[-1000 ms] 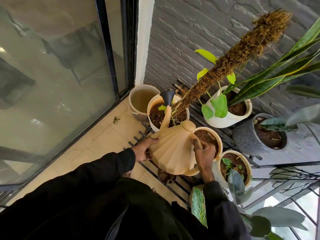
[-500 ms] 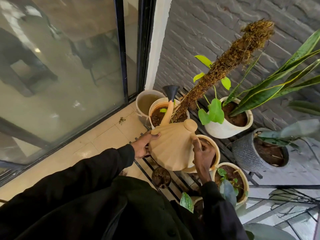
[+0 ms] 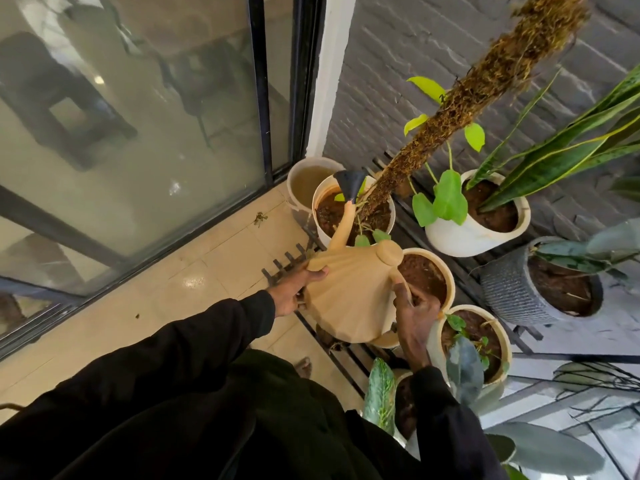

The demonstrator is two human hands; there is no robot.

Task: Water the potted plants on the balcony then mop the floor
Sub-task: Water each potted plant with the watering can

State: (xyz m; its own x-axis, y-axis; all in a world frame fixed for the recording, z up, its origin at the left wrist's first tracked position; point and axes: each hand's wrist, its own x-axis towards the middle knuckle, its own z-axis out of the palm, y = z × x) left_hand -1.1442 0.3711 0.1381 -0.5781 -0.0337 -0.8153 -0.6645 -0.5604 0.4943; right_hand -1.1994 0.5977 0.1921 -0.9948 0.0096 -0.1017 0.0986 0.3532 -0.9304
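- The left hand reaches forward from a black sleeve and cups the left flank of the can. Its thumb lies over the upper edge and its fingers underneath.
- The right hand comes in from the right with its fingers curled round the can's rear handle, which it mostly hides. The forefinger points up toward the round cap.
- The can is tan and ribbed. It is held in the air above the rack, tipped forward and away from the person.
- Its spout slants up over the pole pot. The black rose sits above that pot's soil, beside the foot of the moss pole. Whether water runs cannot be told.
- The moss pole leans up and to the right, past yellow-green leaves.
- A cream pot of bare soil lies just behind the can, partly covered by it and by the right hand.
- Further right stand a white pot with long striped leaves and a grey pot with ribbed sides. Nearer the person is a second cream pot with a small plant.
- The pots rest on the black slatted rack, which stands on the beige tiled floor.
- A beige bucket stands in the corner, just beside the pole pot.
- A dark-framed glass door fills the left, and a grey brick wall rises behind the plants.
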